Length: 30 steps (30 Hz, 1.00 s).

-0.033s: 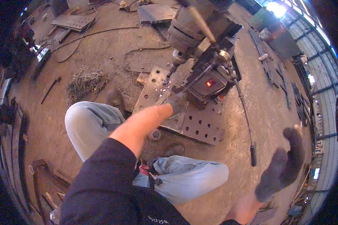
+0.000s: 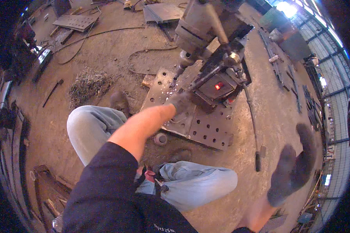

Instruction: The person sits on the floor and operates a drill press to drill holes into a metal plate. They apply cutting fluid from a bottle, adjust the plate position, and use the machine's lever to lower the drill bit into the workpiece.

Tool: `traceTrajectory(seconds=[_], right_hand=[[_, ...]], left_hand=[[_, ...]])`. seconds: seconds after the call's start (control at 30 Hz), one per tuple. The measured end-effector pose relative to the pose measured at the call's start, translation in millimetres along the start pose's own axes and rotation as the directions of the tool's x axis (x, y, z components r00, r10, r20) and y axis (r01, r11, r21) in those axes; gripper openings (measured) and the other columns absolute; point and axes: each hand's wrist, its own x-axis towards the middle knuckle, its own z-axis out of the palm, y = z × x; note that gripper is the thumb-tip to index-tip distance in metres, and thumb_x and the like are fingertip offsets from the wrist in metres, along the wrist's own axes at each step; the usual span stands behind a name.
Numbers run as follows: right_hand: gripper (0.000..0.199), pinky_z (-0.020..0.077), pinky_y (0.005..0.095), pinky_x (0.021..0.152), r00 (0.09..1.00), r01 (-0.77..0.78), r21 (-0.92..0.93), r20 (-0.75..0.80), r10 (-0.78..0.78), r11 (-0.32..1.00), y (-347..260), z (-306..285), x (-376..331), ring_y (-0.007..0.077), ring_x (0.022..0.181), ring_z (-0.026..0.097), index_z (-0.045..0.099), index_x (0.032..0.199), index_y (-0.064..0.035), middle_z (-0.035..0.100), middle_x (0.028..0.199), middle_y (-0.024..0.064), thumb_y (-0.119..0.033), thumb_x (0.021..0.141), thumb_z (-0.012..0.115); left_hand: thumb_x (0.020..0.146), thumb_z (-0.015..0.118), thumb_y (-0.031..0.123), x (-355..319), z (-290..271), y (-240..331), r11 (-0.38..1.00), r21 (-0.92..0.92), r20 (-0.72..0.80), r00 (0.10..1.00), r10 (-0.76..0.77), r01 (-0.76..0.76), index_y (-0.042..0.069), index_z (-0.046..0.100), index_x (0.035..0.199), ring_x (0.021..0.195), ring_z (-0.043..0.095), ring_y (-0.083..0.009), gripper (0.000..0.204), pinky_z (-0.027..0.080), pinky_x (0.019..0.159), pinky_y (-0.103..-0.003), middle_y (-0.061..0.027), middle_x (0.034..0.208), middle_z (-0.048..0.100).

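Note:
A magnetic drill [image 2: 196, 27] stands on a steel plate [image 2: 206, 132] with rows of round holes. Its bit [image 2: 177, 73] points down at the plate, where bright specks and shavings lie. A red light glows on the drill's base [image 2: 212, 89]. My left hand [image 2: 182, 104], in a dark glove, is at the near left side of that base, its fingers blurred and partly hidden. My right hand [image 2: 293, 171], also gloved, hangs in the air at the right with thumb and fingers apart, holding nothing. Nearest to it is the black grip of a long feed lever [image 2: 258, 161].
A heap of metal shavings [image 2: 90, 85] and a hammer-like tool [image 2: 52, 93] lie on the floor at the left. A small cylinder [image 2: 160, 139] stands between my legs. A cable [image 2: 132, 62] curls behind the plate. Another holed plate [image 2: 74, 22] lies farther back.
The feed lever's grip has swung slightly left and up. The drill's upper body sits a little lower. My left hand has shifted slightly left, and my right hand has risen a little.

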Motion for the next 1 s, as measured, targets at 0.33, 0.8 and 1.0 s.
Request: traceTrajectory(seconds=[0.33,0.8,1.0], right_hand=[[0.043,0.0521,0.0429,0.094,0.955,0.203,-0.173,0.250,-0.156,0.964,7.0,105.8,183.9,0.0296,0.098,0.067,0.067,0.129,-0.0085,0.071,0.109,0.0145,-0.032,0.093,0.069],[0.045,0.0542,0.0449,0.074,0.711,-0.035,-0.543,0.576,0.402,0.839,127.7,90.0,69.6,0.0322,0.086,0.072,0.064,0.129,-0.0069,0.072,0.101,0.0190,-0.040,0.098,0.066],[0.046,0.0481,0.0313,0.057,0.327,-0.616,-0.300,0.744,0.583,0.728,189.0,147.3,-22.3,0.0142,0.065,0.063,0.066,0.115,-0.0042,0.066,0.077,0.0041,-0.045,0.094,0.071]], left_hand=[[0.095,0.059,0.016,40.7,-227.9,-78.6,0.965,0.168,-0.329,0.911,0.250,-0.204,0.009,0.067,0.104,0.073,0.065,-0.0284,0.014,0.050,0.063,-0.044,-0.0113,0.079,0.066],[0.088,0.063,0.042,-38.2,-263.1,-38.4,0.721,0.685,0.397,0.885,-0.243,-0.109,0.005,0.078,0.088,0.077,0.074,-0.0385,0.039,0.058,0.068,-0.050,-0.0196,0.084,0.074],[0.090,0.062,0.045,-91.8,-268.1,-21.5,0.807,0.544,0.804,0.419,-0.423,-0.230,0.014,0.075,0.120,0.101,0.074,-0.0360,0.046,0.057,0.088,-0.048,-0.0178,0.113,0.075]])
